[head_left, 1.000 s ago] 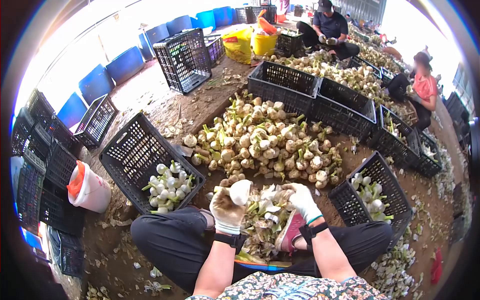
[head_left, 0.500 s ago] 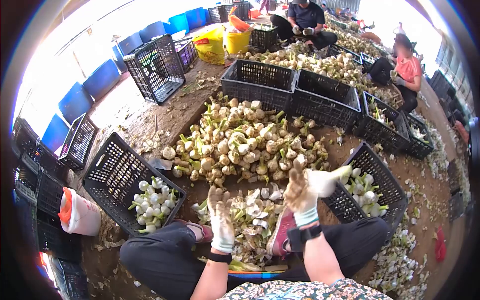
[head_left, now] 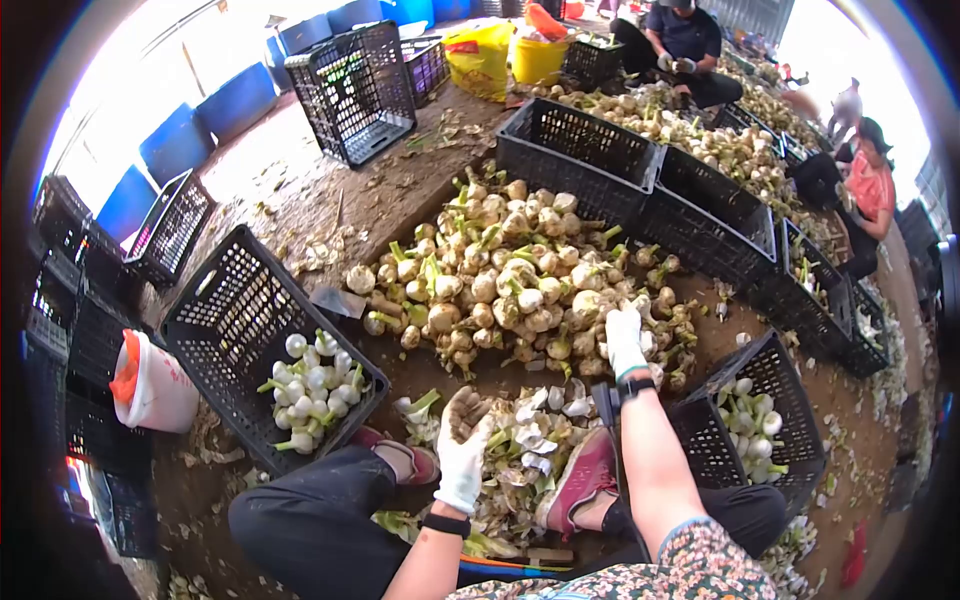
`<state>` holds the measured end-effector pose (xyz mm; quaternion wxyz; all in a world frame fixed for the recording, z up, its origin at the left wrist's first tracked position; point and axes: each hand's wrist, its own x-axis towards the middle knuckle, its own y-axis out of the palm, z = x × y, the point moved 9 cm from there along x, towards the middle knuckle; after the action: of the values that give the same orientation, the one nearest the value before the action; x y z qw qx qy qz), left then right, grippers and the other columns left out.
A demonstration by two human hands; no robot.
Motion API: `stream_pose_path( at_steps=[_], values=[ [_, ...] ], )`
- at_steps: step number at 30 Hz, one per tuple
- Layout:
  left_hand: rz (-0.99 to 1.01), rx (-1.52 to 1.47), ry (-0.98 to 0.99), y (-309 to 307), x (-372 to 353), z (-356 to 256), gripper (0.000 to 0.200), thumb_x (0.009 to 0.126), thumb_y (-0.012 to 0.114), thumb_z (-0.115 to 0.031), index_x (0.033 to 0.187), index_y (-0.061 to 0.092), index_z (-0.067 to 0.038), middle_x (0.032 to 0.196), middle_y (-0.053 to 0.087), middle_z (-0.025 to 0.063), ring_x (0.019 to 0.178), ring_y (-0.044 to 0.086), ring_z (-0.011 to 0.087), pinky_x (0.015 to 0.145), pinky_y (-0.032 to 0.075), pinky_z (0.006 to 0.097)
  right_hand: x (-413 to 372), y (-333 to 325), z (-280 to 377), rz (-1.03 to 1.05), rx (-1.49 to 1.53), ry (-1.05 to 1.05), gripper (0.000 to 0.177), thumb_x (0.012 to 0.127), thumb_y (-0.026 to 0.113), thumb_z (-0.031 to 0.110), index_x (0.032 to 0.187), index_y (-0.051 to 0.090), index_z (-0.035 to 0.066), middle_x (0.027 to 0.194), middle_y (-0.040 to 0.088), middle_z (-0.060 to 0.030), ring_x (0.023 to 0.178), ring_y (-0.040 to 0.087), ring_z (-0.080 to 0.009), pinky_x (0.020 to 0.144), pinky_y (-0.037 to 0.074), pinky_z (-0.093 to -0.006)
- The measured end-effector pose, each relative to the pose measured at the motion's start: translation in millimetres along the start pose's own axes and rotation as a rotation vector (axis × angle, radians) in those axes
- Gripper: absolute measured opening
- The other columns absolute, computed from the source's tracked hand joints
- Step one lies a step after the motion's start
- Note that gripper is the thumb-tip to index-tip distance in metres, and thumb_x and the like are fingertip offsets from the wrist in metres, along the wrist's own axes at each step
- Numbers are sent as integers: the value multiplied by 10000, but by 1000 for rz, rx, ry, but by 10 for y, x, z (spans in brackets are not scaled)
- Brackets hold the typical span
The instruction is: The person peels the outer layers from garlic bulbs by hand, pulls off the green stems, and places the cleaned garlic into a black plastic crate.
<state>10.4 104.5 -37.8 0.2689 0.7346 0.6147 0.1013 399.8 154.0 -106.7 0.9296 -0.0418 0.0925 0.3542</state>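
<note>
My left hand [head_left: 465, 445], in a white glove with a dirty palm, is held palm up above the pile of peeled skins [head_left: 530, 440], its fingers apart and nothing in it. My right hand [head_left: 625, 340], gloved too, reaches onto the right side of the heap of unpeeled bulbs [head_left: 500, 270]; its fingertips are hidden among the bulbs, so its grip cannot be made out. Peeled white bulbs [head_left: 315, 390] lie in the tilted black crate [head_left: 235, 300] at the left. More peeled bulbs [head_left: 750, 425] lie in the black crate [head_left: 800, 400] at the right.
Empty black crates [head_left: 575, 160] stand behind the heap. A white bucket [head_left: 165, 385] is at the far left, and a yellow bag [head_left: 478, 60] at the back. Two co-workers, one in dark clothes [head_left: 685, 40] and one in a pink top [head_left: 870, 190], sit beyond the crates.
My right hand has moved forward onto the heap; the white bulb in the air beside it no longer shows there. My left hand has turned more palm up. The view has shifted.
</note>
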Motion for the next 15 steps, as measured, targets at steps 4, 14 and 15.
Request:
stream_pose_path(
  at_steps=[4, 14, 15],
  values=[
    [109, 50, 13, 207, -59, -58, 801, 835, 720, 0, 1511, 302, -93, 1461, 411, 70, 1305, 445, 217, 1048, 423, 335, -1474, 449, 841, 532, 153, 162, 153, 922, 577, 128, 1056, 634, 82, 764, 633, 1, 571, 566, -88, 491, 468, -232],
    [338, 107, 172, 550, -434, -486, 798, 734, 725, 135, 1432, 386, -51, 1374, 484, 70, 1262, 494, 187, 1037, 456, 329, -2654, 794, 790, 638, 21, -118, 225, 931, 621, 149, 1119, 654, 32, 920, 682, -6, 783, 620, -119, 700, 508, -276],
    [340, 172, 252, 550, -467, -534, 781, 723, 724, 148, 1410, 408, -49, 1364, 490, 65, 1254, 501, 188, 1036, 457, 327, -2632, 817, 703, 638, -167, -243, 230, 919, 651, 153, 1112, 660, 28, 944, 694, -18, 812, 632, -129, 737, 517, -287]
  ],
)
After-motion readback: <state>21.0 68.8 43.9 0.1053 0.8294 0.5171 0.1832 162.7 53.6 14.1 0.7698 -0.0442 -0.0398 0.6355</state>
